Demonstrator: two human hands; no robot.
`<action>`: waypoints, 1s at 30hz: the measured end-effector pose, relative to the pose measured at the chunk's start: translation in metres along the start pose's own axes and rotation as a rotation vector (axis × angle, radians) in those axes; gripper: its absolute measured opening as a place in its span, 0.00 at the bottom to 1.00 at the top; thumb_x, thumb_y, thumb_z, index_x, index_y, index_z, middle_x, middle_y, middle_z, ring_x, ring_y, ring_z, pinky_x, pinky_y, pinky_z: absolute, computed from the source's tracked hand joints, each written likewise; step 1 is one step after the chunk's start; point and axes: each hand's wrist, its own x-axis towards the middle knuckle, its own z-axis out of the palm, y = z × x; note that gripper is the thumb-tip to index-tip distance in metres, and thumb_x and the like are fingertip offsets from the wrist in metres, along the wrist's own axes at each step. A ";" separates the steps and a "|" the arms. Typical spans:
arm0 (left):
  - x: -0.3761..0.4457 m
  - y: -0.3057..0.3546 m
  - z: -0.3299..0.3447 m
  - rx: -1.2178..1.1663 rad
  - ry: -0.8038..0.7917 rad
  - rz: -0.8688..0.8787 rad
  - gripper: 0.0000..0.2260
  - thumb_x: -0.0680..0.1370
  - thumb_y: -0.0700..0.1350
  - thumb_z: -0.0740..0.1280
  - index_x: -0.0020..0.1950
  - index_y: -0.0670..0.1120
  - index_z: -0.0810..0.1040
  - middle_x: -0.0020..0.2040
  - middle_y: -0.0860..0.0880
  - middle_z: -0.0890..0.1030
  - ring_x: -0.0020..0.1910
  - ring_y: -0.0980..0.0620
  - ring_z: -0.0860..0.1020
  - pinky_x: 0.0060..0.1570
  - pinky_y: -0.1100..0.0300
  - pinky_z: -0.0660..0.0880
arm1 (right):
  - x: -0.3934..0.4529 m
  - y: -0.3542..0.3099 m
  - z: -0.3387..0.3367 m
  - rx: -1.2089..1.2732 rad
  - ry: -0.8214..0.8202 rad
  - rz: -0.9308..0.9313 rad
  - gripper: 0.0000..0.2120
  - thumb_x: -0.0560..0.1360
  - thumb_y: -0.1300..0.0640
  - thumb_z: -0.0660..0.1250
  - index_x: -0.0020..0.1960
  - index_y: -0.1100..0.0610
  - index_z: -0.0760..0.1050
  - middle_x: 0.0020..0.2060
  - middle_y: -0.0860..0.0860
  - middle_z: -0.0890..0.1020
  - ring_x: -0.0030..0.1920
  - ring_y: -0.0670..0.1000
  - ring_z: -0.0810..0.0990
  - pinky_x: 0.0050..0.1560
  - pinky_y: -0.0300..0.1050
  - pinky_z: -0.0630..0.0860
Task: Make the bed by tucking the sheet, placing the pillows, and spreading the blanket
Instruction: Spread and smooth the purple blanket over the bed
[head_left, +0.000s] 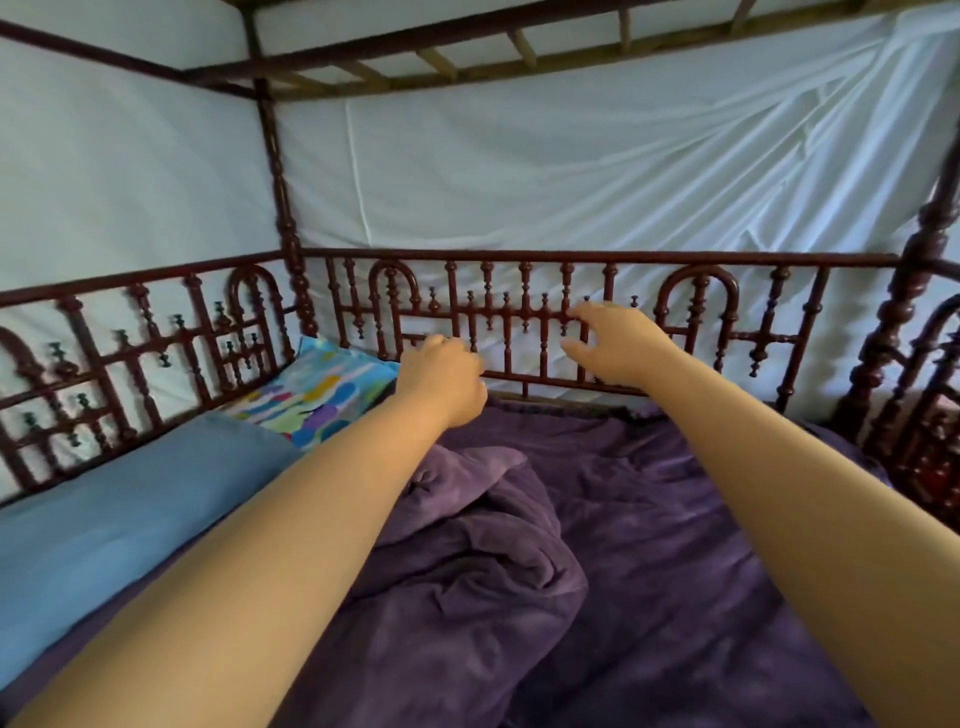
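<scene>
A purple sheet (675, 519) covers the mattress, and a purple blanket (478, 561) lies bunched in the middle between my forearms. A blue pillow (119, 509) rests along the left rail, with a multicoloured pillow (322, 395) in the far left corner beyond it. Both my arms reach toward the far rail. My left hand (444, 382) hovers above the sheet's far edge, fingers curled downward, nothing visibly held. My right hand (613, 345) is in front of the rail's spindles, fingers spread and empty.
A dark red carved wooden railing (519, 257) runs along the far side and the left side (130, 332), with tall posts (283, 208) at the corners. White cloth (571, 171) hangs behind the rails. Wooden slats (436, 62) form a canopy overhead.
</scene>
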 end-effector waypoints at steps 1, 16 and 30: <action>0.003 -0.014 -0.001 -0.003 0.001 -0.003 0.17 0.80 0.47 0.55 0.66 0.47 0.74 0.67 0.46 0.72 0.69 0.43 0.66 0.63 0.48 0.68 | 0.007 -0.012 0.000 -0.012 0.006 -0.011 0.25 0.79 0.50 0.57 0.73 0.56 0.58 0.70 0.58 0.68 0.65 0.60 0.71 0.62 0.52 0.71; 0.085 -0.217 0.037 0.050 -0.070 -0.116 0.17 0.80 0.47 0.56 0.67 0.45 0.73 0.66 0.43 0.73 0.66 0.42 0.70 0.59 0.50 0.71 | 0.186 -0.154 0.083 -0.006 -0.040 -0.161 0.20 0.78 0.53 0.57 0.68 0.59 0.67 0.67 0.59 0.72 0.65 0.59 0.71 0.63 0.50 0.69; 0.172 -0.401 0.170 0.038 -0.185 0.068 0.17 0.79 0.46 0.57 0.65 0.46 0.74 0.65 0.43 0.74 0.66 0.43 0.71 0.60 0.51 0.72 | 0.308 -0.255 0.225 -0.017 -0.185 0.032 0.18 0.79 0.54 0.56 0.65 0.59 0.70 0.65 0.59 0.74 0.63 0.59 0.72 0.60 0.51 0.70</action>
